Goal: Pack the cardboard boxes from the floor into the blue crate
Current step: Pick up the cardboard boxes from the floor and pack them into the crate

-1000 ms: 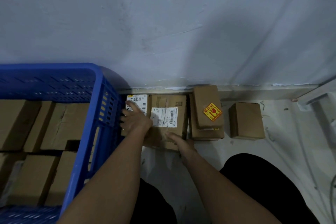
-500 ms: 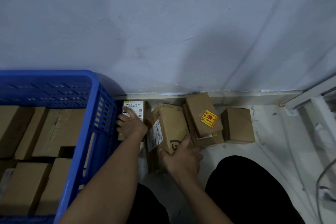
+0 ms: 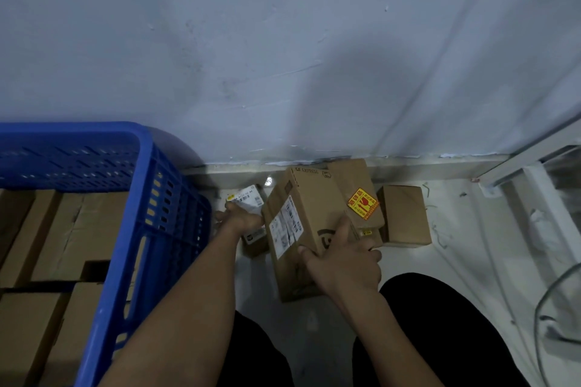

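Cardboard boxes fill most of the blue crate [image 3: 176, 214] at left, packed edge to edge w/ one dark gap near its right wall; more boxes lie on the floor [image 3: 471, 261] by the wall, i.e. the task is part done. Just right of the crate wall, the left hand [image 3: 243, 220] curls around a small labelled box [image 3: 251, 198], fingers wrapped over its near edge; the box looks tipped up, though whether it is fully off the floor cannot be told. Next, centre: the right hand [image 3: 344, 259] grips the larger express box [image 3: 301, 220] at its lower right corner, thumb pressed on the top face, fingers hooked under the side; the box is tilted, its far end raised. Behind and touching it, a box w/ a yellow-red fragile sticker [image 3: 361, 198] rests atop another box; further right a plain box [image 3: 405, 217] sits apart, by itself. Judgement re step in hand: each hand is picking up one box for transfer. To do it well, lift the small box first & clear the crate rim before swinging left; keep the larger box level, w/ a deeper hold under its base, since a corner grip may let it rotate; avoid dragging it vs. the fragile-marked stack.
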`<state>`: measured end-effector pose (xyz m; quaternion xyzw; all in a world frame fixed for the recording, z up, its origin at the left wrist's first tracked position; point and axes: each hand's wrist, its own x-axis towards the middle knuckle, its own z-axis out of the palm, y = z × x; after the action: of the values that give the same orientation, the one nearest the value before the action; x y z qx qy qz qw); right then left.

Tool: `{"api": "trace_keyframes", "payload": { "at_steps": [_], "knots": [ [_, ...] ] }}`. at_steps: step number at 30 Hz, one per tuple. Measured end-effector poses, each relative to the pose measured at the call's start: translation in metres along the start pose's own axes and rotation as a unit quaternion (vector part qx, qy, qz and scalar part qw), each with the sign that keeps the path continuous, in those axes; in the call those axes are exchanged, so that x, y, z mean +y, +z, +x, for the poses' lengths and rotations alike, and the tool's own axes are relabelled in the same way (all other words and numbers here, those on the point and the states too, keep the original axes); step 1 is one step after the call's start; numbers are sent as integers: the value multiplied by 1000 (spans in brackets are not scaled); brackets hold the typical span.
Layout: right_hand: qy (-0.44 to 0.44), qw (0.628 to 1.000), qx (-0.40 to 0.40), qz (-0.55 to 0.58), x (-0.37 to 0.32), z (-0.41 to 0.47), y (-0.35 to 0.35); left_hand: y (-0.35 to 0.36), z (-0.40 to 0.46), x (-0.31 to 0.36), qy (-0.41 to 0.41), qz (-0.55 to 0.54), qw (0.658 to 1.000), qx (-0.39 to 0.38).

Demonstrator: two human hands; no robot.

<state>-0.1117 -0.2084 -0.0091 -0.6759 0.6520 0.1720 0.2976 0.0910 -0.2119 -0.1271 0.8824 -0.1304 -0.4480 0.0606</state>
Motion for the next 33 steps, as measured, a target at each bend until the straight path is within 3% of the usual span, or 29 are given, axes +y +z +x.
{"api": "trace_keyframes", "payload": {
  "at_steps": [4, 7, 13, 18, 24, 29, 33],
  "knots": [
    [6, 1000, -15, 20, -8, -7, -1, 1, -15, 8, 20, -82, 993, 79],
    [17, 998, -31, 52, -20, -24, -9, -1, -49, 15, 14, -187, 978, 95],
    [28, 985, -73, 152, -34, -73, -62, -36, -119, -18, -58, -339, 939, -18],
    [15, 949, -180, 257, -28, -123, -135, -118, -238, -14, 3, -426, 887, -177],
    [-14, 904, -252, 344, -34, -197, -224, -194, -332, -19, 8, -498, 825, -267],
    [-7, 883, -293, 367, -41, -245, -276, -245, -394, -28, -2, -519, 801, -300],
    [-12, 867, -294, 402, -55, -280, -300, -281, -447, -31, 5, -551, 789, -272]
  ]
}}
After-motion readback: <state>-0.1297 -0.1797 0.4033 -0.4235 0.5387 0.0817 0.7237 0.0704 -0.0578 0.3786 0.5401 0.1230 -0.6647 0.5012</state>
